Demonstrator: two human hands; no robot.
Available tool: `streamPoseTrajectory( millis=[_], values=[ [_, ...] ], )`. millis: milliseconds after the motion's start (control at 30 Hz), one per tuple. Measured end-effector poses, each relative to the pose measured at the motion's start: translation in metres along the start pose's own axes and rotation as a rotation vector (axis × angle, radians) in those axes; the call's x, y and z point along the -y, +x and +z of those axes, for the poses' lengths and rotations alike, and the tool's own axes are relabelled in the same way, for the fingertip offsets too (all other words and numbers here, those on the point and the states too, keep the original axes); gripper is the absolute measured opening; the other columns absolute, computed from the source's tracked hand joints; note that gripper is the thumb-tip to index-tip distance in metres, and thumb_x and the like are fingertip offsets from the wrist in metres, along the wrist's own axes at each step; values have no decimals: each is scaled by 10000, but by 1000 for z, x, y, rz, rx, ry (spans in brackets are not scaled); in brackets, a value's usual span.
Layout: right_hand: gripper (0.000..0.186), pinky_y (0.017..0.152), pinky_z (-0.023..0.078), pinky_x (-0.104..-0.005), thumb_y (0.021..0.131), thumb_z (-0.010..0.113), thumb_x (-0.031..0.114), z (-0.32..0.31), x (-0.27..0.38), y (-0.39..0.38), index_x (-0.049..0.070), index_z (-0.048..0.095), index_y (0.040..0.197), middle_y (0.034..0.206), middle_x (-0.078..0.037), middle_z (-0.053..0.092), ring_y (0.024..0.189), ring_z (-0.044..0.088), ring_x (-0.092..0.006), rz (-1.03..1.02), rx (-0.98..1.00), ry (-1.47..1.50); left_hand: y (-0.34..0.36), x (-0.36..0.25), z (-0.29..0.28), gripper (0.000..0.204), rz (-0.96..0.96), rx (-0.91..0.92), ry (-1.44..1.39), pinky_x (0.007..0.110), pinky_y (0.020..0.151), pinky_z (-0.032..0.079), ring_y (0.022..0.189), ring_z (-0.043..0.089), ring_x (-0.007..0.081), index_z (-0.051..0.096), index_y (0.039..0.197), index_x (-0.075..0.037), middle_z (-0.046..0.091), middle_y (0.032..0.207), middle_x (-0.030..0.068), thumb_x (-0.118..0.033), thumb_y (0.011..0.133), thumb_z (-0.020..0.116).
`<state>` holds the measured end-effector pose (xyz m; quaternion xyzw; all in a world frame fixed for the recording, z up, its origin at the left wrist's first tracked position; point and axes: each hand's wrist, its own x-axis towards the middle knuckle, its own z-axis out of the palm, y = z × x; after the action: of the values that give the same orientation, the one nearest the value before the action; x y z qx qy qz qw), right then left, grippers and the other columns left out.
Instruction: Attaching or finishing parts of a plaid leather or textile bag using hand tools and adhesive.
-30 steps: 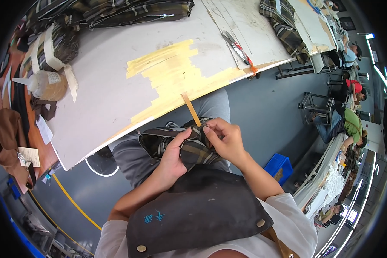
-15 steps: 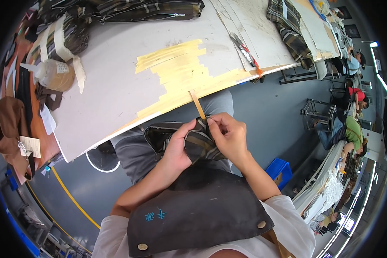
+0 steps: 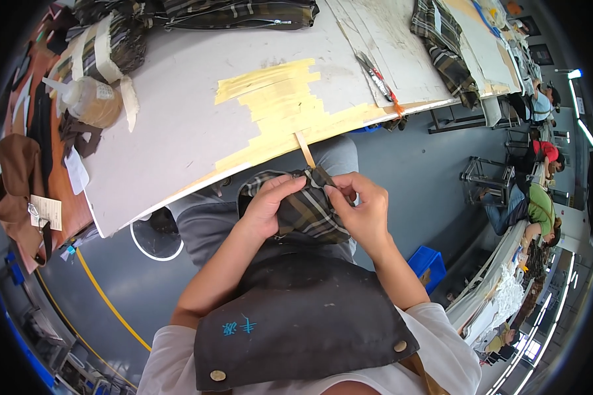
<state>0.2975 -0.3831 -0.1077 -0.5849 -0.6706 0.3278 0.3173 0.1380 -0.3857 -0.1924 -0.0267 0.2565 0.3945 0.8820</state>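
Note:
Over my lap is a plaid fabric piece (image 3: 308, 212) in dark, olive and white, like a small pouch, with a dark edge strip on its upper rim. My left hand (image 3: 269, 204) grips its left side, thumb lying along the top. My right hand (image 3: 364, 209) pinches the dark edge at the upper right between thumb and fingers. A flat wooden stick (image 3: 304, 149) juts from the table's front edge towards me, and its near end meets the top of the fabric. Whether the stick goes inside the fabric, I cannot tell.
The pale tabletop (image 3: 171, 125) carries yellow tape (image 3: 277, 99). Red-handled scissors (image 3: 379, 78) lie at the right, a glue bottle (image 3: 93, 100) at the left. Plaid pieces (image 3: 240, 12) line the far side. A blue bin (image 3: 427, 266) stands on the floor; several people work at far right.
The plaid piece has been turned, so its dark opening at the left no longer shows and more plaid faces up. My left hand has shifted slightly up and left, my right hand slightly right.

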Motion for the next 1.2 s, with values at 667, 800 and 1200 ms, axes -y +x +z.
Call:
streamPoseTrajectory(
  millis=[667,800,1200],
  values=[
    [128,514,446,-211,801,609,52,9,-3,17,-26,578,898,655,-46,582,575,552,-70,225,119,239,26,13,23,171,523,-183,292,197,635,439,702,555,56,582,987,-4,617,836,23,-120,884,509],
    [108,506,393,-184,846,566,61,16,-18,32,-26,574,909,685,-6,566,578,489,-41,308,188,432,24,4,26,181,436,-236,328,194,621,433,708,552,55,592,948,5,613,814,21,-148,892,513],
    [112,548,394,-182,844,543,19,12,-28,31,-19,572,946,739,-1,563,627,485,-42,366,284,676,-25,3,33,230,1168,-560,1717,361,769,400,904,535,255,628,884,-38,562,975,96,-40,661,687]
  ],
)
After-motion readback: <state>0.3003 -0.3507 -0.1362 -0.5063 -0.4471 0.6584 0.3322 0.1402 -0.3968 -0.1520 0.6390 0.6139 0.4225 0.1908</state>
